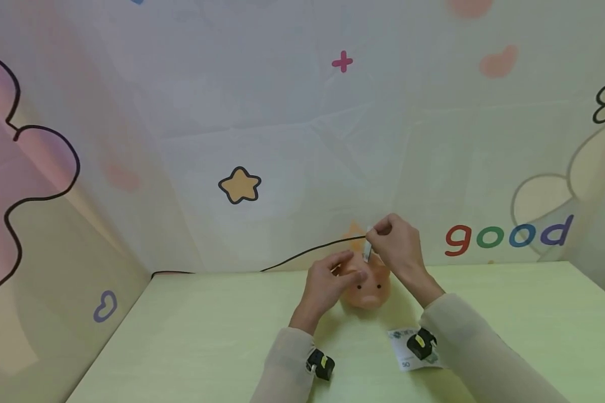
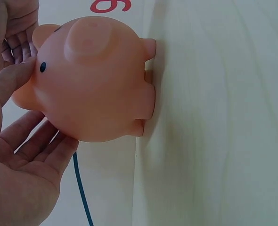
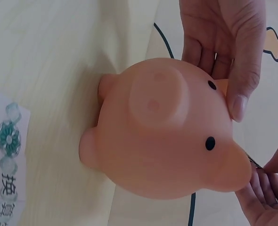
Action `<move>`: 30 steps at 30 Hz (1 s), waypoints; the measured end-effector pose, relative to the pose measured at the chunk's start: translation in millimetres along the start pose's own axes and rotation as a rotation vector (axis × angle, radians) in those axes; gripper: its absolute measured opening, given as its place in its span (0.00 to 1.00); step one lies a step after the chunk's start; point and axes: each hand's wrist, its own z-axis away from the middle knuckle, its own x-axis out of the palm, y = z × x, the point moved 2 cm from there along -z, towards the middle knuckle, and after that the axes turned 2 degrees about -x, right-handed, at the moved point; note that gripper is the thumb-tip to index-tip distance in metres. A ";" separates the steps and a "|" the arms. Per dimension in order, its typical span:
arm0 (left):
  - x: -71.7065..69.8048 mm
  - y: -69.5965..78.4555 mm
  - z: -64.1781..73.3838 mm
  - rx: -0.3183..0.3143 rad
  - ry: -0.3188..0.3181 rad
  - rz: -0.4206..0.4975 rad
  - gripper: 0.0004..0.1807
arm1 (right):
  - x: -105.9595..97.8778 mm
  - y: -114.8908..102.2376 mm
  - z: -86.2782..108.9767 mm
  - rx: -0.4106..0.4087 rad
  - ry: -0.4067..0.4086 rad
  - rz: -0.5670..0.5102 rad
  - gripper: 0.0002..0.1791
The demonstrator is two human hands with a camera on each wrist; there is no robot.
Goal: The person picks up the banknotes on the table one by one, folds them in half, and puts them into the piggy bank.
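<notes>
While left hand, thumb and fingers part-spread, grips piggy bank upright on table, right hand pinches paper strip at bank's top; likely inserting, though entry point unclear; next calls for straight downward push.

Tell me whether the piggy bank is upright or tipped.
Upright: the piggy bank stands with its feet on the table, its eyes above its snout in the head view.

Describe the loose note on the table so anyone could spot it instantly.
On the table, find the pink piggy bank. Nearer the viewer and slightly right, the note lies partly hidden behind the right wrist's black camera. Unlike the narrow strip pinched in the right hand, it lies spread out, showing a printed 50.
</notes>
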 end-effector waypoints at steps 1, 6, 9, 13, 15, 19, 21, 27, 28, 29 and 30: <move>-0.1 0.1 0.0 -0.004 0.000 0.003 0.28 | 0.9 -0.1 -0.1 -0.002 0.003 -0.008 0.07; 0.4 -0.7 -0.3 0.007 0.002 0.005 0.29 | 5.9 -0.2 0.0 -0.033 0.029 -0.023 0.07; 0.6 -1.1 -0.5 0.021 0.005 0.005 0.29 | 8.4 0.6 0.7 -0.058 0.062 -0.017 0.06; 0.2 -1.8 -0.7 0.031 0.003 0.011 0.28 | 11.9 2.6 2.4 -0.087 0.114 -0.016 0.07; -1.2 -3.0 -0.2 0.026 0.009 0.004 0.29 | 15.0 3.6 3.4 -0.103 0.131 -0.023 0.06; -2.8 -5.2 0.2 0.031 0.019 -0.010 0.28 | 19.6 4.9 5.3 -0.125 0.163 -0.030 0.05; -2.8 -6.2 0.3 0.034 0.019 -0.008 0.29 | 20.6 5.4 6.8 -0.130 0.174 -0.033 0.05; -1.1 -6.8 -0.1 0.037 0.014 0.007 0.28 | 19.9 6.6 9.1 -0.129 0.184 -0.031 0.05; -0.8 -6.3 -0.6 0.041 0.013 0.007 0.28 | 19.3 6.6 8.8 -0.124 0.185 -0.029 0.05; -0.3 -5.8 -1.3 0.043 0.013 0.005 0.28 | 18.6 6.4 8.3 -0.120 0.184 -0.027 0.05; 0.1 -5.1 -2.3 0.048 0.013 0.002 0.28 | 17.8 6.1 7.8 -0.115 0.182 -0.027 0.06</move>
